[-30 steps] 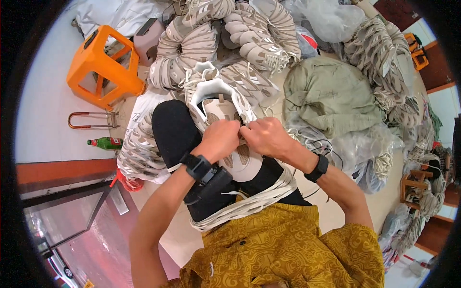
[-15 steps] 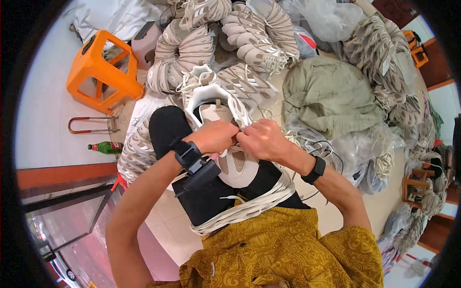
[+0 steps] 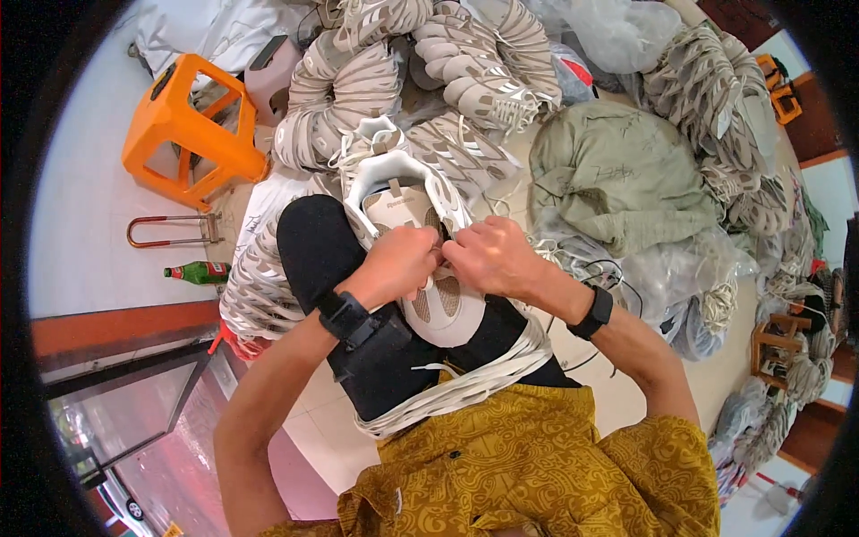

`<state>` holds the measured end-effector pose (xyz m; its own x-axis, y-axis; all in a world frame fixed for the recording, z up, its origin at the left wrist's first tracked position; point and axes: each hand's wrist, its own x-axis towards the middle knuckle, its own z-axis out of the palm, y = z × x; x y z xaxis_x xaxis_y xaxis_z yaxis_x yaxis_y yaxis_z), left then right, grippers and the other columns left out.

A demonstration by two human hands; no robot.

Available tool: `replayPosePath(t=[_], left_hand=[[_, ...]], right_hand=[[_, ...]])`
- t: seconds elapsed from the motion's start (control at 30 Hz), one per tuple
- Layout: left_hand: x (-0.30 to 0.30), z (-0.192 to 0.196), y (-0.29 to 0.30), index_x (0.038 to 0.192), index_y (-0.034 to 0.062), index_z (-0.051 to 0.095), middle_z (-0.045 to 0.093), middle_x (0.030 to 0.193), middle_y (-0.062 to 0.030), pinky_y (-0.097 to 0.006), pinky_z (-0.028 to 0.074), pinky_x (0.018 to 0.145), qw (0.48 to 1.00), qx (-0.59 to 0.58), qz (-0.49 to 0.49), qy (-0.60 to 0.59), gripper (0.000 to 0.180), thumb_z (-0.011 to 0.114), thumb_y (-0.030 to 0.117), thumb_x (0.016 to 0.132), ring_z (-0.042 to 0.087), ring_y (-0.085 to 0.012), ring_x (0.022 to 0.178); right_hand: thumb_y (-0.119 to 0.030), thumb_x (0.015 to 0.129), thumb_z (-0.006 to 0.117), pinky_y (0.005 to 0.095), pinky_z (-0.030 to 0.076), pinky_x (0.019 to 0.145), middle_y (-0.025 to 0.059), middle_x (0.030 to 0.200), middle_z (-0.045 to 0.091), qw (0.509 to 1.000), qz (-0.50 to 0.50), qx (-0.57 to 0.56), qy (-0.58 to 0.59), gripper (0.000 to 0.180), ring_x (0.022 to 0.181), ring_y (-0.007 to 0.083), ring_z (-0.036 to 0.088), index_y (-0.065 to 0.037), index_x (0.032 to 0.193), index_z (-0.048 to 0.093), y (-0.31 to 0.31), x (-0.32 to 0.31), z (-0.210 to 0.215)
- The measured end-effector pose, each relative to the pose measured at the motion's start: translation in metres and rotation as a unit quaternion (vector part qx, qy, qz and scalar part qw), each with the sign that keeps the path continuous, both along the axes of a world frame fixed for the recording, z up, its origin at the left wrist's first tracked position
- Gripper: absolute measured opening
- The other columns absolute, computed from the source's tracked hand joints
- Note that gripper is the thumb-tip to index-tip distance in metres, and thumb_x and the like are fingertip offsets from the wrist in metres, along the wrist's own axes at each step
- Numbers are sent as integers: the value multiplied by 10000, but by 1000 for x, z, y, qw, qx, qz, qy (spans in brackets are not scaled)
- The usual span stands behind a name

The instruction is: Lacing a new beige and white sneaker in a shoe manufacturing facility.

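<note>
A beige and white sneaker (image 3: 440, 319) rests on my black-clad lap, its toe toward me and its padded collar (image 3: 387, 166) pointing away. Over its lacing area my two hands meet, knuckles up. My left hand (image 3: 401, 259) is closed, its fingertips pinched near the middle of the opening. Beside it my right hand (image 3: 495, 254) also pinches, at the right eyelet edge. What lies between the fingertips is hidden. The sneaker's tongue (image 3: 394, 209) shows beyond my left hand. Across my lap runs a bundle of off-white shoelaces (image 3: 465, 394).
Rows of stacked sneakers (image 3: 340, 94) lie beyond my knees. An orange stool (image 3: 192, 134) and a green bottle (image 3: 195, 273) are on the left. To the right lie a grey-green cloth bundle (image 3: 617, 179), clear plastic bags (image 3: 671, 277) and a wooden stool (image 3: 778, 345).
My left wrist has turned and my left forearm has shifted right, uncovering more of the tongue. Both hands stay pinched together over the sneaker, which has barely moved.
</note>
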<state>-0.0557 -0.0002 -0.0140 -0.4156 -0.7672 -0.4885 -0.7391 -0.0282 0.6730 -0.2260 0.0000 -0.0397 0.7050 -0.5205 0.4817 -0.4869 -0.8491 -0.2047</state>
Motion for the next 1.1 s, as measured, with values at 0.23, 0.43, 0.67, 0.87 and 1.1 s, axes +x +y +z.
replayPosePath(t=[0.23, 0.43, 0.67, 0.87, 1.1], left_hand=[[2, 10, 27, 766, -2, 535, 573, 590, -123, -290, 454, 459, 981, -68, 158, 84, 133, 479, 112, 806, 572, -170, 444], [7, 5, 35, 876, -9, 591, 588, 640, -97, -222, 448, 484, 938, -114, 266, 191, 157, 495, 107, 832, 571, -113, 505], [9, -9, 39, 990, -10, 568, 564, 673, -16, -187, 415, 538, 897, -48, 301, 321, 215, 446, 127, 879, 515, -65, 585], [5, -10, 39, 910, 13, 547, 541, 638, -26, -192, 395, 498, 873, 44, 304, 378, 195, 448, 179, 888, 495, -71, 543], [0, -15, 36, 893, 15, 549, 528, 612, -13, -180, 376, 448, 856, 70, 297, 418, 188, 457, 178, 877, 467, -56, 468]], right_hand=[[-206, 642, 596, 347, 447, 500, 64, 641, 593, 974, -71, 210, -53, 128, 567, 251, 578, -79, 655, 590, 1, 2, 2], [-181, 672, 599, 323, 436, 491, 89, 607, 587, 935, -78, 337, -81, 136, 537, 227, 570, -46, 662, 613, 4, 19, 3], [-69, 686, 651, 244, 407, 520, 55, 621, 557, 871, -18, 390, -300, 105, 559, 124, 506, 21, 736, 630, -1, 24, 27], [-148, 670, 636, 286, 435, 539, 57, 645, 570, 926, -45, 291, -236, 109, 606, 204, 551, -45, 705, 645, -14, 29, 23], [-139, 675, 632, 284, 444, 598, 47, 720, 597, 979, 41, 102, -170, 118, 662, 216, 558, -78, 772, 658, -24, 16, 17]])
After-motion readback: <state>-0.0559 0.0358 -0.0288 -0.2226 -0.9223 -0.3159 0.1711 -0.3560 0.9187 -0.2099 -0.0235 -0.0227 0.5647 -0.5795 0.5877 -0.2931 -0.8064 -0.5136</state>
